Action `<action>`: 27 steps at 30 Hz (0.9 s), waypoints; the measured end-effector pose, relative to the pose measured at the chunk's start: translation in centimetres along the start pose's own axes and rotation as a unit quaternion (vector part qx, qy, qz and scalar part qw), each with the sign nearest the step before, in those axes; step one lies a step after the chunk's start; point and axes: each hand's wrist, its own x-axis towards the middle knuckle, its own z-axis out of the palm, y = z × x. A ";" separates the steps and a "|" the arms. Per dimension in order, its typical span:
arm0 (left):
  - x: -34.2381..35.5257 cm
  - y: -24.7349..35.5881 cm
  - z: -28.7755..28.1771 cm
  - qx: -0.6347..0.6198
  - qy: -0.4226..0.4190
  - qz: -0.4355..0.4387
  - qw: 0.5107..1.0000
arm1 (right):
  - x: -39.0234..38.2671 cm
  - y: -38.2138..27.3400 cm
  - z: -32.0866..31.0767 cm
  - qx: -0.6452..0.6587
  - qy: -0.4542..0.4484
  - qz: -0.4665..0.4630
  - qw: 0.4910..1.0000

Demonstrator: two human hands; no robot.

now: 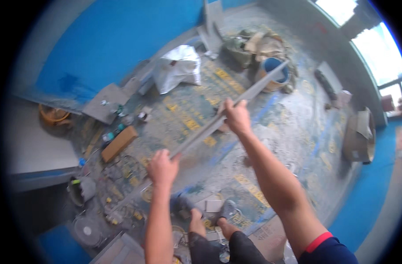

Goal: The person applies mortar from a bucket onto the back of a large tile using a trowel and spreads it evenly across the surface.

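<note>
A long, thin grey bar (201, 133) runs slantwise across the view, from the lower left up to the far right. Its kind is unclear; it is straight and flat-sided. My left hand (162, 168) is closed around it nearer its lower end, and my right hand (237, 115) grips it farther up. The bar is held above the dusty floor. In the picture its far end overlaps a bucket (259, 75) with a blue inside; whether they touch I cannot tell. The lower end is blurred among the clutter.
Around me lie a white sack (178, 68), a brown carton (119, 144), a grey board (105, 103) and crumpled bags (266, 45). A big cardboard box (359, 136) stands on the right. Tools and cables clutter the lower left, near my shoes (227, 209).
</note>
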 end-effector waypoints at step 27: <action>11.9 -6.0 0.4 0.018 0.150 -0.036 0.988 | 11.7 33.7 34.8 0.589 -0.072 0.394 0.702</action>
